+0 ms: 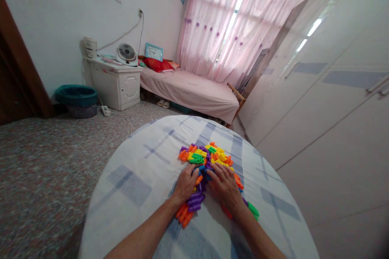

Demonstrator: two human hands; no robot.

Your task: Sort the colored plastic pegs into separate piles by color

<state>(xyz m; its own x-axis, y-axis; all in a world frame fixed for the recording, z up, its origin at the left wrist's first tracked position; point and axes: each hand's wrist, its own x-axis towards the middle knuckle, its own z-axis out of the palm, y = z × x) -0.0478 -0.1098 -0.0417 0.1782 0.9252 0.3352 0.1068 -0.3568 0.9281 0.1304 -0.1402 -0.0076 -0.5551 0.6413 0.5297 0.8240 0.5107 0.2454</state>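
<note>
A pile of small bullet-shaped plastic building pieces (219,157) in orange, yellow, green, purple and blue lies on the round table, many of them joined in rows. My left hand (185,183) reaches in from the left, its fingers closed around a blue piece (201,167). Opposite it, my right hand (225,186) bends over the pile with thumb and fingers at another blue piece (208,175). Purple pieces (196,201) and orange pieces (184,214) lie below my left hand. Beside my right wrist are green pieces (253,209). My right palm hides part of the pile.
A white and blue checked cloth (133,186) covers the table. Beyond stand a pink-covered bed (194,89) and a white cabinet (106,83) bearing a fan (127,53). A green-rimmed bin (75,96) is at left, a white wardrobe (328,109) at right.
</note>
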